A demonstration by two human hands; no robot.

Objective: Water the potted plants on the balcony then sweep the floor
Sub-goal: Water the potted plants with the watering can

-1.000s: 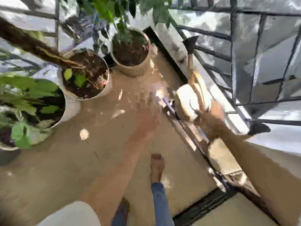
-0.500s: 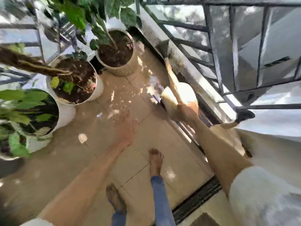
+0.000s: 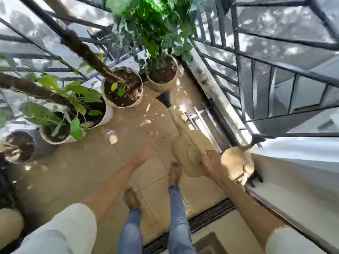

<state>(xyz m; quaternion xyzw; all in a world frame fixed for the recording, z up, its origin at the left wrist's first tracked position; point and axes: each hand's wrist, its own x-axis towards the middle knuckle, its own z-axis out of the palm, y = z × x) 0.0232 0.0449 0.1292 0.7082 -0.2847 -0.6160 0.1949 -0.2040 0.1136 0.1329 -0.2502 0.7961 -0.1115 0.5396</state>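
Right hand (image 3: 211, 163) grips watering can (image 3: 190, 153) — left hand (image 3: 149, 146) outstretched (fingers spread).

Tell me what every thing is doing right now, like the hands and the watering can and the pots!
Right hand: grips the watering can's handle.
Watering can: held up, spout aimed toward the pots; no water seen pouring.
Left hand: open, fingers spread, holding nothing.
Second watering can: standing by the wall, untouched.
White pot: upright, dark soil.
Ribbed pot: upright, leafy plant.
Floor: not yet swept, some bits lying on it.
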